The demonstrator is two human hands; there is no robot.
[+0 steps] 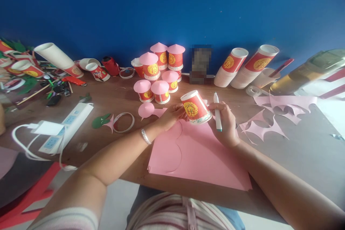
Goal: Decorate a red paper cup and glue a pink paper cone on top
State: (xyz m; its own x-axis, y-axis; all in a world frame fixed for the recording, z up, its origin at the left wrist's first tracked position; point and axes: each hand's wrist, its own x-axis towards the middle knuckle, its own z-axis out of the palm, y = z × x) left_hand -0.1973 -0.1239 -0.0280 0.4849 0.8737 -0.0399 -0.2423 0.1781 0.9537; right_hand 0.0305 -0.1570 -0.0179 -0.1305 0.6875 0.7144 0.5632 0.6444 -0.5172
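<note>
A red paper cup with a yellow emblem is raised, tilted and upside down, over the pink paper sheets. My left hand is closed on the cup's left side, its fingertips partly hidden behind it. My right hand is wrapped round a white marker, which stands nearly upright, and its finger and thumb reach the cup's right edge. Curved outlines are drawn on the top sheet. Just beyond the paper lies a pink paper cone.
Several cups with pink cone tops stand at the back. Stacked paper cups lean against the wall, near a bottle. Pink offcuts lie right; a power strip, a tape ring and green scraps lie left.
</note>
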